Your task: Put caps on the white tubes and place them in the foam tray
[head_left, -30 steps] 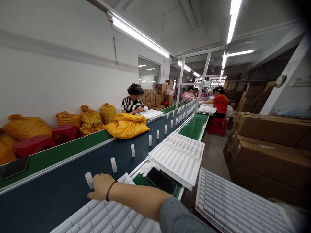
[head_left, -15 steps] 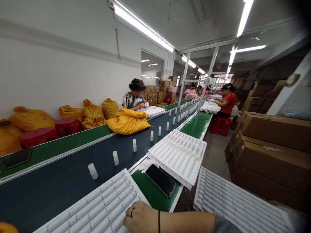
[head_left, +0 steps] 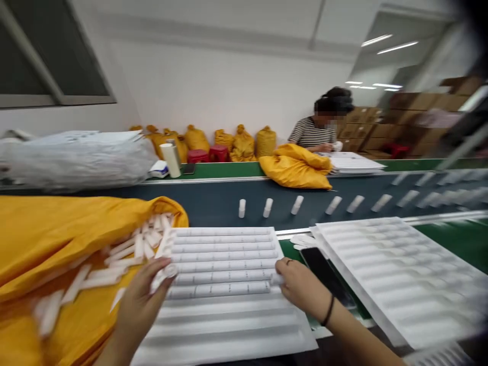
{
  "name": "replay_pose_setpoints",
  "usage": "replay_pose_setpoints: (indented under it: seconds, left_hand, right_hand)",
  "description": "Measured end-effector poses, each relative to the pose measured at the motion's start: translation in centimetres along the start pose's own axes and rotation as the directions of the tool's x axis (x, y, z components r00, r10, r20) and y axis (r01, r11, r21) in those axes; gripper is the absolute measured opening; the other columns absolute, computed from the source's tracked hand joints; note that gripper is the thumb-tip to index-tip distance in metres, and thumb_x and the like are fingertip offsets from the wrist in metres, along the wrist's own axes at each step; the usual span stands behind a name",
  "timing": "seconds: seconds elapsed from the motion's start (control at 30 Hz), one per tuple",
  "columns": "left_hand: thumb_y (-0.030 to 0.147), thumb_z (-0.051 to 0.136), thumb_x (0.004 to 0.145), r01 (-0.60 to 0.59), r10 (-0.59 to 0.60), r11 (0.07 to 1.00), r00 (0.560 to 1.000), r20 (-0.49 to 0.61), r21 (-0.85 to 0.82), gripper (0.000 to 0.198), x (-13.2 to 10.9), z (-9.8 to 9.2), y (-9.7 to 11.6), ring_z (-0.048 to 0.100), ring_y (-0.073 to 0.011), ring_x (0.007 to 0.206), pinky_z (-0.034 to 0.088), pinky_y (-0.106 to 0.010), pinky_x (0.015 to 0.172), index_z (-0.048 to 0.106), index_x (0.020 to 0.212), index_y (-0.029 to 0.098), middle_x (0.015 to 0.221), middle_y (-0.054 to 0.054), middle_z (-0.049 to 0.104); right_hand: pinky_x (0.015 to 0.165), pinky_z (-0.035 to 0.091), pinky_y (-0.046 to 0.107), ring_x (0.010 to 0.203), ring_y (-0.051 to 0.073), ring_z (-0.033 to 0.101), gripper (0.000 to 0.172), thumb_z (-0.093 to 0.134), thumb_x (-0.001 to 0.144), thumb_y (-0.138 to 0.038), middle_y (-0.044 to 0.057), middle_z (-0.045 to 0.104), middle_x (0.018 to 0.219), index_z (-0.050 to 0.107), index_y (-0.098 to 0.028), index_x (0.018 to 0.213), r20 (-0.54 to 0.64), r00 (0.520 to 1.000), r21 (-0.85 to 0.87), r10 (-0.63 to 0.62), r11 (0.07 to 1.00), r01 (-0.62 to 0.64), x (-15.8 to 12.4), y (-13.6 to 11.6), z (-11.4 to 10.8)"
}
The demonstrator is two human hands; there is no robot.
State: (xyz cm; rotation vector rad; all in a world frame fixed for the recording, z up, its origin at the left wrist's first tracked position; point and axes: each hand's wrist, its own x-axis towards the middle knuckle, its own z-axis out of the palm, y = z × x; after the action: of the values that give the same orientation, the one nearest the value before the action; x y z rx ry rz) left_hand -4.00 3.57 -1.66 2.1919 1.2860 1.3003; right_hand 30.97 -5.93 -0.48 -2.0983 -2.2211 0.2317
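1. The left hand (head_left: 143,297) is laid at the left edge of a white tray (head_left: 224,284); its fingers are curled loosely around a white tube (head_left: 162,277), though the blur makes the grip hard to judge.
2. The right hand (head_left: 299,284) is held at the right edge of the same tray, fingers bent toward the end of a filled row; whether anything is pinched cannot be told.
3. The tray is set on the table in front of the person, and its upper grooves are filled with tubes lying end to end, while the nearer grooves are seen bare.
4. A yellow bag (head_left: 46,254) is spread open just left of the tray, with loose tubes spilling from its mouth beside the left hand.
5. A dark phone (head_left: 324,272) is lying just right of the right hand, next to a second tray (head_left: 400,274).
6. Beyond the tray, tubes are stood upright on the dark belt (head_left: 213,201).
7. Across the belt, a person in a striped shirt (head_left: 312,134) is seated behind another yellow bag (head_left: 297,170).
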Motion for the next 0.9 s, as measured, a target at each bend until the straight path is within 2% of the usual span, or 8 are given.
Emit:
replay_pose_setpoints:
  seconds: [0.1,0.2,0.33,0.4,0.6,0.67,0.77,0.9]
  left_hand:
    - [0.024,0.06,0.085,0.004,0.008,0.983,0.998,0.063,-0.182,0.028,-0.2,1.6,0.7,0.057,-0.022,0.108,0.047,-0.038,0.095,0.058,0.112,0.023,0.112,-0.007,0.062]
    - [0.016,0.058,0.085,-0.072,0.097,0.966,0.991,0.09,-0.249,0.03,0.0,3.1,2.9,0.056,-0.0191,0.108,0.047,-0.034,0.094,0.058,0.114,0.025,0.11,-0.005,0.061]
    - [0.009,0.05,0.087,-0.193,0.227,0.96,0.96,0.166,-0.201,0.039,-0.1,3.3,5.1,0.054,-0.0172,0.106,0.049,-0.031,0.089,0.057,0.121,0.028,0.11,-0.007,0.056]
    - [0.007,0.046,0.088,-0.229,0.256,0.962,0.944,0.206,-0.145,0.046,-0.2,2.7,5.6,0.054,-0.0171,0.104,0.05,-0.029,0.085,0.051,0.129,0.029,0.109,-0.008,0.055]
    - [0.013,0.049,0.09,-0.304,0.292,0.952,0.895,0.338,-0.016,0.054,-0.1,0.2,6.9,0.056,-0.0183,0.098,0.049,-0.031,0.084,0.035,0.141,0.027,0.107,-0.007,0.061]
    - [0.02,0.052,0.09,-0.255,0.243,0.967,0.906,0.346,-0.01,0.054,0.0,-0.3,7.1,0.056,-0.0199,0.102,0.049,-0.032,0.086,0.033,0.141,0.023,0.112,-0.009,0.061]
    - [0.024,0.05,0.091,-0.152,0.137,0.988,0.919,0.37,0.01,0.039,0.1,-0.6,7.0,0.058,-0.0204,0.102,0.049,-0.033,0.087,0.047,0.129,0.019,0.11,-0.01,0.062]
    - [0.018,0.047,0.092,-0.181,0.167,0.983,0.936,0.311,0.018,0.027,0.2,-0.5,6.6,0.059,-0.0196,0.096,0.05,-0.032,0.084,0.054,0.117,0.017,0.103,-0.009,0.064]
  right_hand:
    - [0.077,0.049,0.035,0.088,0.022,0.06,0.024,0.049,0.086,-0.02,0.01,0.063,0.097,0.06,-0.016,0.107,-0.115,0.989,0.247,-0.087,0.962,0.114,0.0,-1.0,-2.2]
    - [0.072,0.051,0.028,0.08,0.016,0.06,0.027,0.051,0.089,-0.028,0.006,0.063,0.098,0.056,-0.02,0.115,-0.268,0.938,0.48,-0.218,0.814,0.326,0.4,-3.5,-2.7]
    - [0.057,0.05,0.024,0.062,0.012,0.056,0.021,0.061,0.084,-0.03,0.003,0.064,0.083,0.058,-0.02,0.102,-0.422,0.897,0.656,-0.133,0.638,0.403,2.0,-6.6,-1.8]
    - [0.061,0.052,0.025,0.07,0.014,0.059,0.02,0.062,0.084,-0.027,0.004,0.066,0.088,0.06,-0.021,0.103,-0.478,0.865,0.656,-0.154,0.593,0.468,2.7,-7.3,-1.7]
    - [0.092,0.049,0.032,0.107,0.018,0.058,0.033,0.055,0.088,-0.012,0.008,0.063,0.112,0.056,-0.023,0.119,-0.533,0.72,0.463,-0.444,0.558,0.688,3.5,-7.0,-2.9]
    - [0.091,0.05,0.032,0.106,0.017,0.058,0.034,0.054,0.088,-0.012,0.008,0.063,0.111,0.054,-0.024,0.12,-0.551,0.716,0.451,-0.429,0.569,0.688,3.6,-7.0,-2.9]
    - [0.084,0.051,0.031,0.099,0.017,0.06,0.031,0.053,0.089,-0.015,0.007,0.063,0.108,0.054,-0.024,0.119,-0.568,0.738,0.462,-0.366,0.601,0.653,3.9,-7.2,-2.6]
    - [0.072,0.051,0.029,0.078,0.016,0.06,0.024,0.052,0.091,-0.027,0.006,0.066,0.092,0.056,-0.022,0.115,-0.492,0.816,0.497,-0.303,0.671,0.55,4.4,-7.3,-2.5]
